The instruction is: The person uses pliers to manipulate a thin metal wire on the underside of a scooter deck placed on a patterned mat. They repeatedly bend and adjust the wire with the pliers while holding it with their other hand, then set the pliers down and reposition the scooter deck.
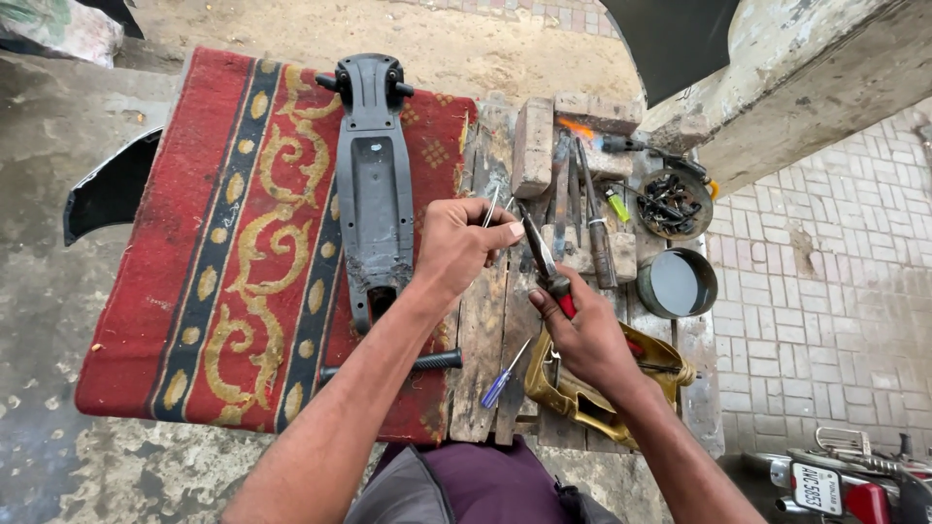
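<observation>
My left hand [456, 247] pinches a thin bent metal wire [493, 207] between thumb and fingers, above the wooden bench [481, 340]. My right hand [582, 335] grips red-handled pliers [542, 262], their jaws pointing up toward the wire and my left fingertips. A long black plastic panel [374, 180] lies on the red patterned rug [223, 243] just left of my left hand. Under my right wrist sits a brass-coloured metal part [582, 398].
A blue-handled screwdriver [505, 376] and a black-grip tool [417, 364] lie near the bench's front. Bricks [534, 146], files and screwdrivers [597, 228] lie behind. A tin of screws [672, 202] and a round tin with grey liquid [678, 283] stand right. A motorbike [845, 480] stands at the lower right.
</observation>
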